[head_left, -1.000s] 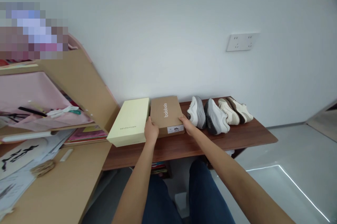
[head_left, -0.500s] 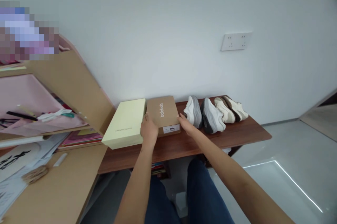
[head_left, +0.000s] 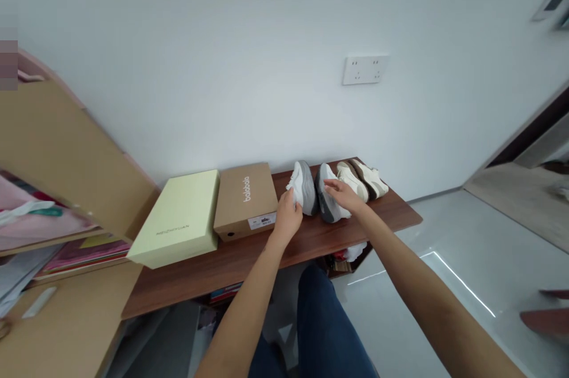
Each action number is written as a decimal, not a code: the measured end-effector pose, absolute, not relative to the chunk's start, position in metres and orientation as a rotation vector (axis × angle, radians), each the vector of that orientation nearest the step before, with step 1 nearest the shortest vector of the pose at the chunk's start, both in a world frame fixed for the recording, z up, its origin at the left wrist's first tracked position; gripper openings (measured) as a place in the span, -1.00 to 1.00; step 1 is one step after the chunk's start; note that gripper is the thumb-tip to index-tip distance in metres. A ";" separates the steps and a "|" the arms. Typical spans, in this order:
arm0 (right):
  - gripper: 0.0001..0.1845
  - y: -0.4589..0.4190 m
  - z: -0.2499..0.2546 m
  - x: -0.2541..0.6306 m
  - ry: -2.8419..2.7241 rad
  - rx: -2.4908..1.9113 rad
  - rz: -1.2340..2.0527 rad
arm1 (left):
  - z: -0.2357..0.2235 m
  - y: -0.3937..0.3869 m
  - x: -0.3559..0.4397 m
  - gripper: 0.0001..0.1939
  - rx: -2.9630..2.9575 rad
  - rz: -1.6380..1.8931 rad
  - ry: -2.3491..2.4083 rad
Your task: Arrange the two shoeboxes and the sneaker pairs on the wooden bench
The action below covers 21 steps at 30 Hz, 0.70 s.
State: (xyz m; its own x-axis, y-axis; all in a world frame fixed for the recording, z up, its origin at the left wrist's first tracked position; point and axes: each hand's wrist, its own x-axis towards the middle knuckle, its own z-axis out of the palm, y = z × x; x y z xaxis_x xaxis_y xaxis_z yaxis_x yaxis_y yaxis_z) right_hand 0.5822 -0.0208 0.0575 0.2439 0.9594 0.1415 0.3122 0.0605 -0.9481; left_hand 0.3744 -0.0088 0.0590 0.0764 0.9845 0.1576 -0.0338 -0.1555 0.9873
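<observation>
A pair of white and grey sneakers stands side by side on a dark red-brown wooden bench. My left hand [head_left: 288, 213] is at the near left side of the left sneaker [head_left: 304, 188], its thumb and fingers apart; whether it touches the shoe I cannot tell. Over the right sneaker [head_left: 326, 203] my right hand [head_left: 345, 194] is open with fingers stretched out, hiding part of that shoe. Left of the sneakers lies a closed brown shoebox [head_left: 242, 194] marked "balabala", with a label on its front. Beside it is a pale yellow shoebox [head_left: 182, 212].
The bench [head_left: 191, 274] runs along a white wall with a socket plate [head_left: 365, 70]. Cream and brown shoes [head_left: 371, 179] stand near the bench's right end. At left is a tan desk [head_left: 80, 319] with a shelf panel. Things are stored under the bench.
Both hands have left the brown shoebox and moved right to the white and grey sneakers. The view has turned right. The boxes stay side by side.
</observation>
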 end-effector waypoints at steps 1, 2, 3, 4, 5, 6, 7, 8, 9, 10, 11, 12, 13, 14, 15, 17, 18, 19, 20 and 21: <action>-0.61 -0.024 0.055 0.591 -1.268 -1.489 0.759 | 0.055 -0.007 0.378 -0.51 1.345 1.265 1.055; -0.62 -0.027 0.053 0.600 -1.270 -1.511 0.749 | 0.052 -0.006 0.381 -0.50 1.350 1.254 1.064; -0.62 -0.030 0.050 0.608 -1.270 -1.529 0.741 | 0.048 -0.004 0.383 -0.49 1.361 1.242 1.080; -0.63 -0.033 0.048 0.614 -1.270 -1.541 0.735 | 0.043 -0.004 0.385 -0.48 1.378 1.227 1.103; -0.63 -0.035 0.046 0.620 -1.274 -1.548 0.731 | 0.038 -0.003 0.386 -0.47 1.396 1.207 1.131; -0.63 -0.038 0.044 0.626 -1.282 -1.552 0.729 | 0.033 -0.002 0.387 -0.46 1.413 1.182 1.165; -0.62 -0.040 0.042 0.630 -1.293 -1.557 0.727 | 0.027 -0.002 0.388 -0.45 1.422 1.158 1.201; -0.61 -0.042 0.040 0.635 -1.304 -1.565 0.725 | 0.022 -0.001 0.389 -0.44 1.412 1.142 1.235; -0.61 -0.044 0.038 0.638 -1.313 -1.581 0.721 | 0.017 0.000 0.390 -0.43 1.385 1.138 1.266; -0.59 -0.046 0.036 0.641 -1.316 -1.604 0.714 | 0.012 0.001 0.390 -0.42 1.344 1.143 1.293; -0.58 -0.048 0.034 0.644 -1.311 -1.634 0.704 | 0.009 0.002 0.391 -0.41 1.298 1.153 1.315; -0.57 -0.050 0.033 0.646 -1.301 -1.666 0.692 | 0.007 0.004 0.391 -0.39 1.257 1.161 1.333; -0.57 -0.053 0.031 0.648 -1.287 -1.698 0.684 | 0.005 0.005 0.391 -0.38 1.228 1.161 1.345; -0.57 -0.055 0.029 0.649 -1.277 -1.726 0.682 | 0.005 0.006 0.390 -0.36 1.212 1.154 1.354; -0.57 -0.056 0.028 0.649 -1.274 -1.749 0.688 | 0.005 0.007 0.390 -0.36 1.212 1.142 1.359; -0.58 -0.059 0.027 0.649 -1.308 -1.786 0.727 | 0.007 0.009 0.389 -0.36 1.266 1.093 1.368; -0.59 -0.059 0.027 0.649 -1.348 -1.804 0.755 | 0.008 0.010 0.389 -0.36 1.311 1.054 1.380; -0.60 -0.059 0.027 0.648 -1.396 -1.823 0.785 | 0.010 0.011 0.389 -0.36 1.359 1.011 1.396; -0.62 -0.059 0.027 0.647 -1.445 -1.838 0.813 | 0.011 0.012 0.389 -0.36 1.407 0.962 1.417; -0.63 -0.059 0.028 0.645 -1.489 -1.848 0.836 | 0.012 0.012 0.389 -0.37 1.447 0.914 1.437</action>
